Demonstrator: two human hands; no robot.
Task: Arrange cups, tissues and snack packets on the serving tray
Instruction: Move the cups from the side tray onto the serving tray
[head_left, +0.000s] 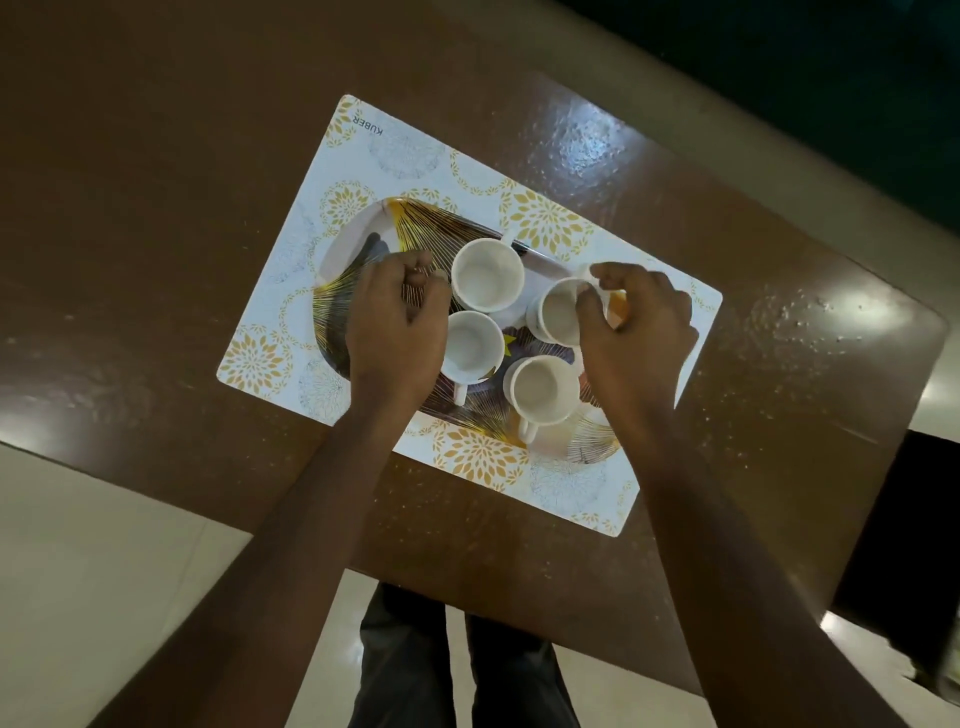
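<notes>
Currently brown table (156, 156) carries a floral placemat (415, 156), with the patterned tray (353, 249) on it and four white cups (540, 397) clustered on the tray's right half. Right hand (639, 332) pinches the rim of the far-right cup (558, 317). Left hand (395, 322) sits curled beside the far-left cup (485, 273); can't tell if it grips anything.

The scene is dimly lit from overhead. Bright glare patches are thrown on the glossy brown wooden table (182, 218) beyond and right of the white rectangular flower-printed placemat (405, 156). Straight edges are bent by wide-angle distortion, and areas far from the placemat are softly blurred.
</notes>
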